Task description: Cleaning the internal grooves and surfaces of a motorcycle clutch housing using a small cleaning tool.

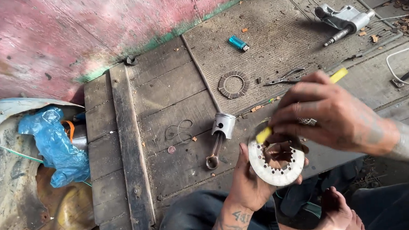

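My left hand (pixel 246 179) holds a round grey toothed clutch part (pixel 277 168) from below, over my knees. My right hand (pixel 332 113) is above it, gripping a yellow-handled tool (pixel 339 74) whose other yellow end (pixel 263 135) shows near the part's rim. The hand is blurred and hides the tool's middle and the part's upper edge. A piston with its connecting rod (pixel 219 134) lies on the wooden boards just left of the held part. A dark friction ring (pixel 234 84) lies farther back on the ribbed mat.
Pliers (pixel 285 79) and a blue lighter (pixel 238 42) lie on the ribbed mat (pixel 276 31). A grey metal unit (pixel 345 18) with cables sits at the back right. A thin wire ring (pixel 178 130) rests on the boards. Blue plastic bag (pixel 53 144) and scrap lie at left.
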